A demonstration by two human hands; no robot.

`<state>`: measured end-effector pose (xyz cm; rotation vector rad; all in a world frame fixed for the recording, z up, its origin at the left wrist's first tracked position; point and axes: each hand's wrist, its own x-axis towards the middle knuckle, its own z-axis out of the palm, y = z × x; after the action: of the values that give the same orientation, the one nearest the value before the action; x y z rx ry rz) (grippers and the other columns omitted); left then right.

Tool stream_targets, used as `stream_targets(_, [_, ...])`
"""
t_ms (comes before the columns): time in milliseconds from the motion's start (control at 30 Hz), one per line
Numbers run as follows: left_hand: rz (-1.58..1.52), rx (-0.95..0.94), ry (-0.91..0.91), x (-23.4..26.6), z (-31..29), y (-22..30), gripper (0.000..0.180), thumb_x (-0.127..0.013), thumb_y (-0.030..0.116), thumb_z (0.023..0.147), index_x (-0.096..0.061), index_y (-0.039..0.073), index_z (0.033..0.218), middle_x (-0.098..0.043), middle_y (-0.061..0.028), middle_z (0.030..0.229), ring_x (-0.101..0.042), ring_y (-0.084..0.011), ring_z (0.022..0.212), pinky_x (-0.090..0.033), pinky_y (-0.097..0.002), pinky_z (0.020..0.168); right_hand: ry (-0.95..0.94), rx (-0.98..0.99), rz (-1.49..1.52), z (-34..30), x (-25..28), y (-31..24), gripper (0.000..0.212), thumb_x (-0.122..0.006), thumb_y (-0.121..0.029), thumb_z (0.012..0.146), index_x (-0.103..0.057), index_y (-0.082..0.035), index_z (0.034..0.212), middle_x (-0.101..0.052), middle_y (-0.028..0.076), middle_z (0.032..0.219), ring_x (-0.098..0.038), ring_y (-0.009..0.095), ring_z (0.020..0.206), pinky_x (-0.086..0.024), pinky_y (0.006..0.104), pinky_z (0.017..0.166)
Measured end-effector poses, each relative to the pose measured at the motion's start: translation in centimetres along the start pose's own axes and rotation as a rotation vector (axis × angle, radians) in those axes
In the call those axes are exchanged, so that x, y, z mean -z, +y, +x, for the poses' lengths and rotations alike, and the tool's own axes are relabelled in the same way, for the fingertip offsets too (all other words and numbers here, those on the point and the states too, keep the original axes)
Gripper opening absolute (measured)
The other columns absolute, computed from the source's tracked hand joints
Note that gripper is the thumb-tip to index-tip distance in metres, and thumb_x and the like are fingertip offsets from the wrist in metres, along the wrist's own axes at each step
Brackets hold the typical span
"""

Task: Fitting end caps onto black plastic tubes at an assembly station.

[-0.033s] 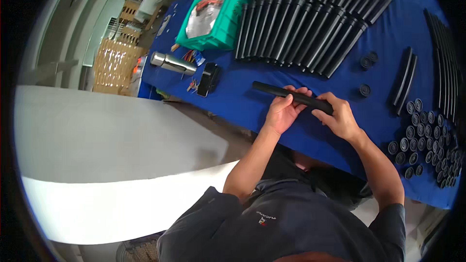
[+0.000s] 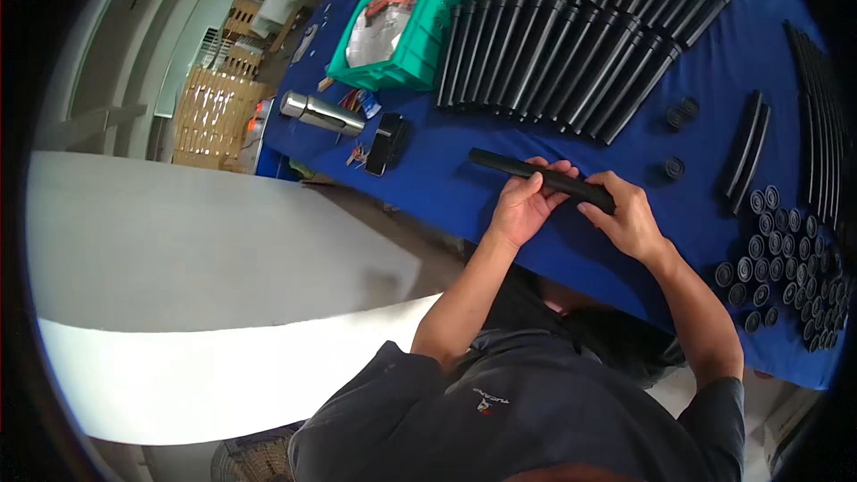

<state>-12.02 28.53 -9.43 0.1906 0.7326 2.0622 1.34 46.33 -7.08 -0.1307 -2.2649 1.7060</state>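
A black tube (image 2: 496, 161) lies across both hands above the near edge of the blue-covered table, sloping down to the right. My left hand (image 2: 522, 207) is turned palm up under its middle, with the thumb on top. At the tube's right end, my right hand (image 2: 628, 221) has its fingers and thumb closed around it, hiding part of that end. Round black ringed caps (image 2: 674, 168) lie to the right of my hands, one alone and two together (image 2: 682, 113) farther off.
Rows of black tubes (image 2: 571, 58) fill the far side. At right are two loose tubes (image 2: 748, 153), more tubes (image 2: 816, 125) and many caps (image 2: 775, 245). A green crate (image 2: 412, 71), a steel flask (image 2: 321, 113) and a black case (image 2: 386, 143) stand left on the blue cloth (image 2: 428, 187).
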Motion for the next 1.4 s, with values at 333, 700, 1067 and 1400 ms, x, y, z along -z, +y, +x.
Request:
stream_targets(333, [0.021, -0.052, -0.068, 0.3, 0.1, 0.3, 0.023, -0.065, 0.01, 0.093, -0.059, 0.012, 0.115, -0.064, -0.015, 0.124, -0.056, -0.0325, 0.126, -0.048, -0.0466, 0.107, -0.066, -0.195, 0.188, 0.7, -0.1, -1.2, 0.027, -0.07, -0.01, 0.089, -0.059, 0.004, 0.109, -0.065, 0.007, 0.072, -0.064, 0.012, 0.061, -0.051, 0.0258, 0.057])
stream_targets(700, [0.061, -0.041, -0.055, -0.3, 0.2, 0.1, 0.024, -0.064, 0.014, 0.095, -0.056, 0.012, 0.118, -0.064, -0.016, 0.124, -0.057, -0.0322, 0.125, -0.051, -0.0455, 0.104, 0.15, 0.367, -0.315, 0.8, -0.5, -0.4, 0.027, -0.07, -0.009, 0.088, -0.059, 0.004, 0.109, -0.065, 0.01, 0.073, -0.065, 0.017, 0.061, -0.052, 0.0293, 0.057])
stream_targets(1067, [0.023, -0.042, -0.076, -0.1, 0.1, 0.3, 0.025, -0.069, 0.009, 0.09, -0.059, 0.013, 0.113, -0.065, -0.0153, 0.12, -0.057, -0.0335, 0.125, -0.05, -0.0461, 0.106, -0.068, -0.22, 0.152, 0.8, -0.1, -1.7, 0.025, -0.069, -0.01, 0.089, -0.062, 0.005, 0.108, -0.063, 0.006, 0.068, -0.062, 0.011, 0.057, -0.05, 0.0244, 0.052])
stream_targets(1400, [0.057, -0.024, -0.038, -0.9, 0.1, 0.3, 0.025, -0.068, 0.012, 0.092, -0.059, 0.012, 0.115, -0.065, -0.0157, 0.122, -0.057, -0.0332, 0.125, -0.05, -0.0462, 0.106, 0.123, 0.31, -0.269, 1.0, -0.3, -0.2, 0.026, -0.07, -0.011, 0.089, -0.062, 0.005, 0.108, -0.063, 0.009, 0.069, -0.065, 0.016, 0.058, -0.051, 0.0267, 0.053])
